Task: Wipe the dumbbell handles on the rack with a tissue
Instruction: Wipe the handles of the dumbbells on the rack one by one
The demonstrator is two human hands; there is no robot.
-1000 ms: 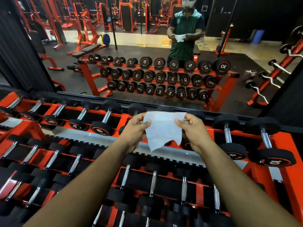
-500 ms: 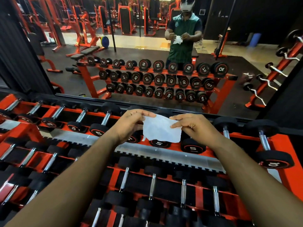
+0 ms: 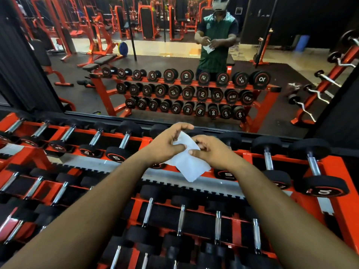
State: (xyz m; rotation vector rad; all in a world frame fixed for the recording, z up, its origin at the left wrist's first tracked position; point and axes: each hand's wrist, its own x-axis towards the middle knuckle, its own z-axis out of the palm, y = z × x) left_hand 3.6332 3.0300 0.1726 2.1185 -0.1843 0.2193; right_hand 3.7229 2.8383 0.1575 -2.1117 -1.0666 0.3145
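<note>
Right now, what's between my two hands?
The white tissue. In the head view the left hand and right hand both pinch it above the rack's top tier, its lower part hanging loose.

Even indoor light is falling from above, leaving the rack (image 3: 330,166) bright orange while its lower tiers are sinking into shadow. Glare is glinting off the chrome dumbbell handles (image 3: 269,161) and the pale floor (image 3: 174,49) in the mirror (the far corners are staying dark). Wide-angle distortion is bending the edges; focus is softening slightly there.
</note>
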